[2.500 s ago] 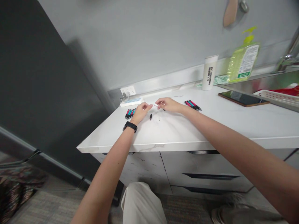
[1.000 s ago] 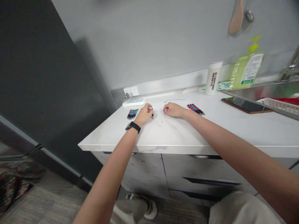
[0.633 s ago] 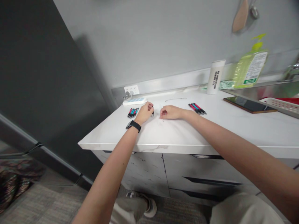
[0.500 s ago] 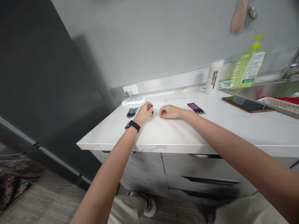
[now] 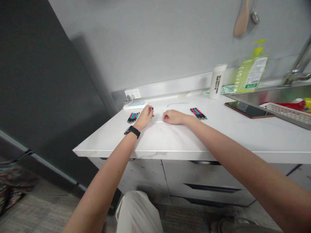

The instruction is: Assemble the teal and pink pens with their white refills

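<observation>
My left hand point(image 5: 145, 116), with a black watch on its wrist, rests on the white counter point(image 5: 218, 136) with fingers closed on a small black pen part point(image 5: 152, 110). My right hand point(image 5: 172, 116) lies a little to its right, fingers curled in a pinch. A thin pale rod point(image 5: 158, 121) runs between the two hands; what the right fingers hold beyond it is too small to name. A bundle of red, teal and black pens point(image 5: 132, 117) lies just left of my left hand. A second bundle of pens point(image 5: 198, 113) lies right of my right hand.
A white power strip point(image 5: 134, 105) and a wall socket point(image 5: 132, 94) sit at the back left. A thin wire point(image 5: 177, 104), a white cylinder point(image 5: 217, 81), a green soap bottle point(image 5: 252, 72), a phone point(image 5: 249, 109), a white basket point(image 5: 286, 112) and a sink tap point(image 5: 297, 71) stand further right.
My left hand has picked the small black part up off the counter. Both hands lowered onto the surface, and the thin rod now lies between them. The camera view shifted slightly.
</observation>
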`<state>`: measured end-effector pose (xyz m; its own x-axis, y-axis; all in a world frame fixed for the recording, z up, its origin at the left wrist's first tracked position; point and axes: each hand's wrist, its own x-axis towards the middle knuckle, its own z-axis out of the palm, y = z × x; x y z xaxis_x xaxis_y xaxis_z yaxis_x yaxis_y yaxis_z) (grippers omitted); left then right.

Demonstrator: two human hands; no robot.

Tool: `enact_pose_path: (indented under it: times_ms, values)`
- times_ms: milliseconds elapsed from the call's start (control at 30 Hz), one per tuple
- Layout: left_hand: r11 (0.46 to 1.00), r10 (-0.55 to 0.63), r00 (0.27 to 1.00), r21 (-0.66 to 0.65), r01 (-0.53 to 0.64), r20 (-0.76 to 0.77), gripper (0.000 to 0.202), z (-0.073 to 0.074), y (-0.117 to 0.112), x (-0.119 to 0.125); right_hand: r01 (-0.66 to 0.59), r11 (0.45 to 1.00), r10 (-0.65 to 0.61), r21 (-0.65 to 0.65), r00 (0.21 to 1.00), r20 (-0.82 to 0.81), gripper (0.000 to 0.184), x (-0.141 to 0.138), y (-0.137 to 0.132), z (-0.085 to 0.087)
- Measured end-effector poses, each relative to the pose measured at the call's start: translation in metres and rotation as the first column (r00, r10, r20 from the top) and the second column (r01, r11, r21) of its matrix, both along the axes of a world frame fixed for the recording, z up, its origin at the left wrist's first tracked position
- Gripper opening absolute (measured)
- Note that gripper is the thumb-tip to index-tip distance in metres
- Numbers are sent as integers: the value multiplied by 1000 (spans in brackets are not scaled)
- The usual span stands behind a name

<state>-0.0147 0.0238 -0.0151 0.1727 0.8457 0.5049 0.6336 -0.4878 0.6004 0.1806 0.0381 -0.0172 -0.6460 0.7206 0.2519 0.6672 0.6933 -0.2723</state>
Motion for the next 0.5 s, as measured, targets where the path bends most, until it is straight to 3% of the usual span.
enact_pose_path:
  times_ms: [300,500]
  values:
    - [998,1,1000,60,0,-25,14,0,7,-1,49,989,-57,137,997,55,22,-1,-1,4]
    - [993,29,999,112,-25,-42,20,1,4,0,-47,998,50,38,996,-68,22,4,0,8]
